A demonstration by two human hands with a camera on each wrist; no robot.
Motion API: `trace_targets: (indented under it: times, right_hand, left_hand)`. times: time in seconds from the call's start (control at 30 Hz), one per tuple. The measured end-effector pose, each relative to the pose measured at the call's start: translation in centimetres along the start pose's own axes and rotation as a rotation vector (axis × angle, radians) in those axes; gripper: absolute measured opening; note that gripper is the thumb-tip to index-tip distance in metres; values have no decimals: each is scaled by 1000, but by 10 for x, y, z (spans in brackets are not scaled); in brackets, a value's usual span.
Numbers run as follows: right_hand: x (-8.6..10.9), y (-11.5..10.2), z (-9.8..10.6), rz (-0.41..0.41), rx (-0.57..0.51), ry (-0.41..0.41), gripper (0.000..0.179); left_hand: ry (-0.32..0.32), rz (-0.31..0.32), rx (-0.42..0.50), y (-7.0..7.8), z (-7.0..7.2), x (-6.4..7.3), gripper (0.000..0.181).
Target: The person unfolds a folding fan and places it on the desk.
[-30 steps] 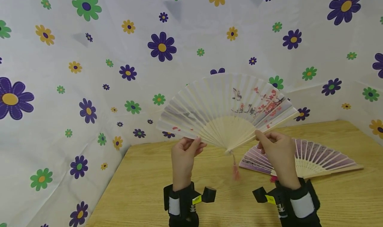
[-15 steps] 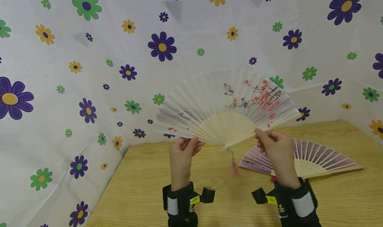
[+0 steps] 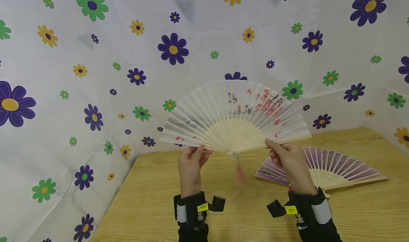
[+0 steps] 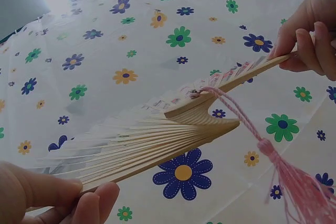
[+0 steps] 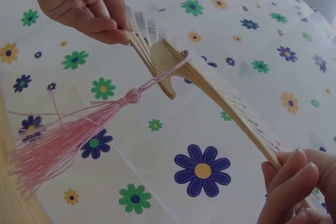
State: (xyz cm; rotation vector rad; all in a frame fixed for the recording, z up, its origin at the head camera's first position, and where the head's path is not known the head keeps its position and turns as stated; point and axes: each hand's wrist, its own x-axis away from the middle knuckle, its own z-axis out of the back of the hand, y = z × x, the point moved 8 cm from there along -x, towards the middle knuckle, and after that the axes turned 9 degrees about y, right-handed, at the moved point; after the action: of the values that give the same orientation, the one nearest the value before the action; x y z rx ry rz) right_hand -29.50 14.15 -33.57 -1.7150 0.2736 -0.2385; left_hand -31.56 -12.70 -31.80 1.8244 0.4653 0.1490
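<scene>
A white folding fan [image 3: 211, 110] with pale ribs and red blossoms is spread wide above the table in the head view. My left hand [image 3: 191, 169] pinches its left outer rib between thumb and fingers. On the opposite outer rib my right hand [image 3: 290, 164] has a pinch grip as well. From the pivot dangles a pink tassel [image 5: 79, 129], large in the right wrist view. In the left wrist view the fan's ribs [image 4: 157, 145] show edge-on, with the left thumb and fingers [image 4: 100, 198] on the lower one.
Behind my right hand a purple folding fan [image 3: 345, 164] lies spread on the wooden table [image 3: 153, 185], partly covered by that hand. A white flower-printed sheet [image 3: 198, 25] hangs around the back and sides.
The white fan rose slightly, then came down and shifted left with both hands. Its right end has tilted lower, and its tassel has swung left. The purple fan has stayed put.
</scene>
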Motion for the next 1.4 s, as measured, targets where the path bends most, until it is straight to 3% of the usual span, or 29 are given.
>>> trace_targets:
  times: [0.27,0.4,0.5,0.67,0.83,0.93,1.07,1.4]
  right_hand:
    - [-1,4,-6,-23,-18,-17,29]
    - [-1,13,-19,-70,-48,-26,33]
    - [1,28,-42,-120,-57,-82,34]
    - [10,74,-87,-219,-24,-194,35]
    - [18,127,-114,-297,36,-205,26]
    - [20,152,-115,-345,67,-164,23]
    - [21,170,-111,-384,94,-137,19]
    - [22,175,-114,-417,139,-181,17]
  left_hand:
    - [32,18,38,-2,5,-3,14]
    - [68,45,15,-3,18,-8,16]
    - [83,67,-70,-2,42,-16,22]
    - [78,142,-278,-14,99,-32,33]
    - [70,282,-459,-49,157,-40,32]
    - [77,389,-511,-75,178,-39,23]
    - [46,450,-549,-96,183,-37,18]
    - [108,458,-536,-100,186,-38,14]
